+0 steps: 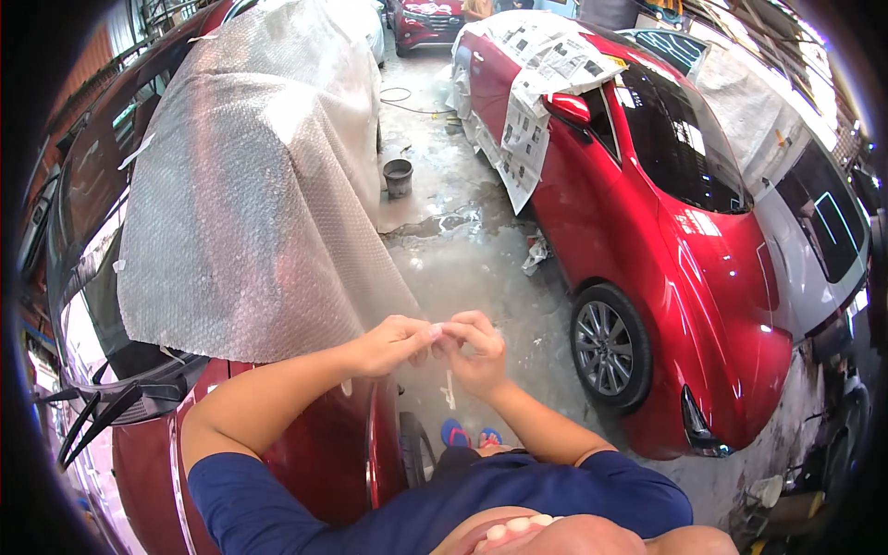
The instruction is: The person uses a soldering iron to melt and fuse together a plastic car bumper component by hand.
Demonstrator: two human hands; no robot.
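Note:
My left hand and my right hand meet in front of me, with thumbs and fingertips pinched together. Whatever sits between the fingertips is too small to make out. A thin pale strip shows just below the fingers; whether it hangs from them or lies on the floor I cannot tell. Beside my left forearm is the dark red car, with a bubble-wrap sheet draped over it. The sheet's lower corner ends close to my left hand, apparently without being held.
On the right stands a shiny red car, partly masked with newspaper sheets. A dark bucket and a thin hose are on the wet concrete floor between the cars. Crumpled paper lies near the front wheel.

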